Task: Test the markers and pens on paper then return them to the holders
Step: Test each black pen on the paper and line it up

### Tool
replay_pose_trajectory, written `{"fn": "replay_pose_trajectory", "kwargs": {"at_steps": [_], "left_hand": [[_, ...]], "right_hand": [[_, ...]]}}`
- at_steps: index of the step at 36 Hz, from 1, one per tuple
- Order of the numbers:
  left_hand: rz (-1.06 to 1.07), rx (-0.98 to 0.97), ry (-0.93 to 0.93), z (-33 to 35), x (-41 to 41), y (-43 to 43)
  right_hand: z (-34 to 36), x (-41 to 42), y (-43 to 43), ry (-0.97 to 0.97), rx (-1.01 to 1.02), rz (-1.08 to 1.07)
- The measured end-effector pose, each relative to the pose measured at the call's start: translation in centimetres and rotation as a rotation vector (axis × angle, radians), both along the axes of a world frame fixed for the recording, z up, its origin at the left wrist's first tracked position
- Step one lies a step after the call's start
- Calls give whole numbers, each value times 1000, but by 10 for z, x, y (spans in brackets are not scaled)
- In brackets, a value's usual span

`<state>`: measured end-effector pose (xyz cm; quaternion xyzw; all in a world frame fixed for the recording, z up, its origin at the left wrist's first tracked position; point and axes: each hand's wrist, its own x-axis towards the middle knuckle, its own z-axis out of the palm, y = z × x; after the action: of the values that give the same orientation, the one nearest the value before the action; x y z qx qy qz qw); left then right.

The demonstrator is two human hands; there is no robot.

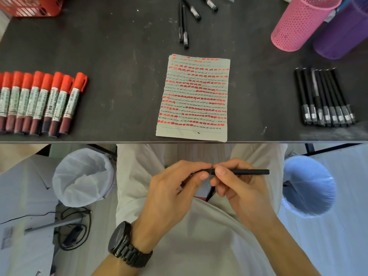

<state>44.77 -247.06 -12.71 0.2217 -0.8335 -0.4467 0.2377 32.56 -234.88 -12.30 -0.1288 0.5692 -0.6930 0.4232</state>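
Held low over the lap, short of the worktop (123, 76) edge: one black pen (245, 172), pinched at its inner end by the left hand (171, 188), gripped round the barrel by the right hand (239, 186). Probably uncapping or recapping; cannot tell which. Risky here: a bared tip over pale trousers (199, 226), hence ink on cloth; a cap slipping from the pinch, hence lost to the floor. Little bare room on the paper (195, 96) beyond the bottom strip, hence crowded test strokes. Easy also to misplace among the black pens (324, 98) at the right instead of the pink holder (298, 24).
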Motion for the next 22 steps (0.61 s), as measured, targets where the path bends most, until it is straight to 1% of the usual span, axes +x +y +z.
{"fn": "replay_pose_trajectory", "kwargs": {"at_steps": [6,11,14,18,20,22], "left_hand": [[-28,36,11,7,-8,-2],[-60,53,35,20,-22,-6],[-44,-31,13,29,-29,-16],[59,-173,86,39,-39,-52],[127,-247,94,40,-45,-77],[154,-295,37,37,-53,-101]], "right_hand": [[2,1,-5,16,-2,-62],[8,-4,-8,73,4,-188],[22,-18,-7,195,59,-275],[47,-59,5,427,193,-394],[58,-87,15,489,200,-389],[66,-119,27,591,252,-337]]}}
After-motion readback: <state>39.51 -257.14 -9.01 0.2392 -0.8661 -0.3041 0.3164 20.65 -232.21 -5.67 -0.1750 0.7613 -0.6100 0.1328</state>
